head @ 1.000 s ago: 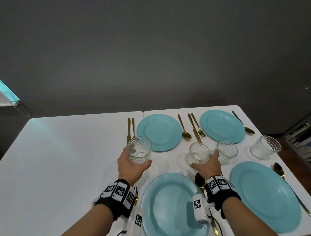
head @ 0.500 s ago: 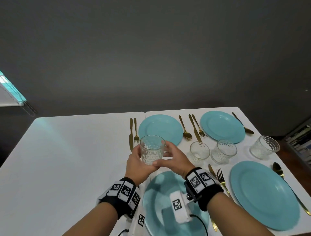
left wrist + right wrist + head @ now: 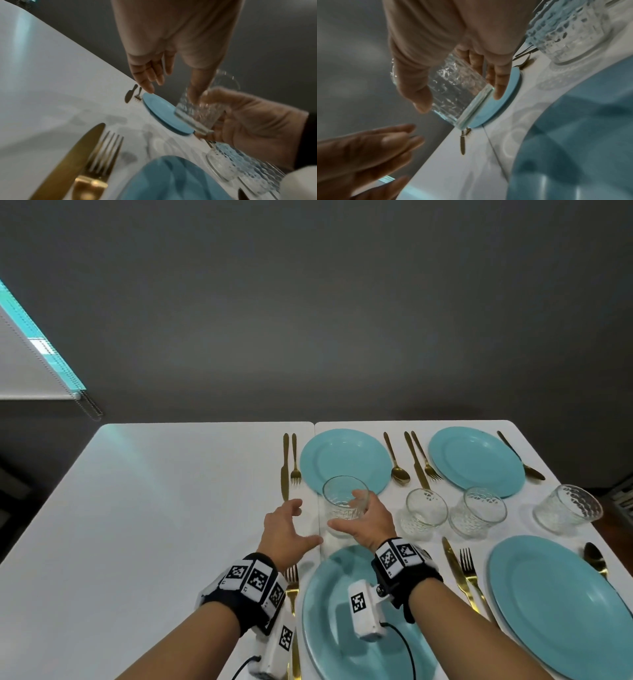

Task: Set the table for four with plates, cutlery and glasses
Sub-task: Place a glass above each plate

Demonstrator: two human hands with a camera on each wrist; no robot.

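Observation:
My right hand (image 3: pixel 364 517) grips a clear textured glass (image 3: pixel 344 501) (image 3: pixel 453 92) (image 3: pixel 199 112), held just above the white table (image 3: pixel 154 508) between the near-left plate (image 3: pixel 342 628) and the far-left plate (image 3: pixel 346 463). My left hand (image 3: pixel 286 525) hovers just left of the glass, fingers spread and holding nothing. Three more glasses stand in a row to the right: one (image 3: pixel 424 513), another (image 3: pixel 479 511) and a third (image 3: pixel 565 508). Blue plates lie at far right (image 3: pixel 476 460) and near right (image 3: pixel 561 604). Gold cutlery flanks each plate.
A gold knife (image 3: pixel 285 467) and fork (image 3: pixel 295 460) lie left of the far-left plate. Another knife and fork (image 3: pixel 466 573) lie between the two near plates. The table's left half is bare white surface. A grey wall stands behind the far edge.
The glass passed from my left hand to my right hand. My left hand let go and drew back to the left, fingers spread. The glass sank closer to the table.

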